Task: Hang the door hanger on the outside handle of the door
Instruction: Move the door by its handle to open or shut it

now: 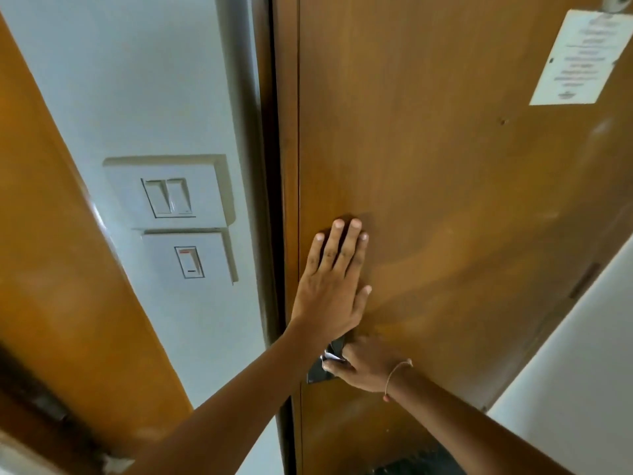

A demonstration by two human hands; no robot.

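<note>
Here, label by label:
Door: the brown wooden door [445, 166] fills the middle and right of the view, its left edge meeting the dark frame [274, 200] with almost no gap.
Handle: a dark metal handle [323, 366] sits low at the door's left edge, mostly hidden under the right hand.
Door hanger: only a small white scrap [329, 356] shows between the right hand's fingers at the handle; whether it is the hanger cannot be told.
Holders: no box, tray or bin is in view.
Left of the frame: a white wall carries a double switch [168, 197] above a single switch [189, 262]; a brown panel [51, 269] slants at far left.
Upper right: a white printed notice [579, 56] is on the door.
Lower right: white wall [582, 371] borders the door.
Left hand: the left hand [330, 286] lies flat on the door, fingers straight and together, pointing up, its grip spread and holding nothing.
Right hand: the right hand [366, 363], a thin band [395, 371] at its wrist, is closed around the handle just under the left palm.
</note>
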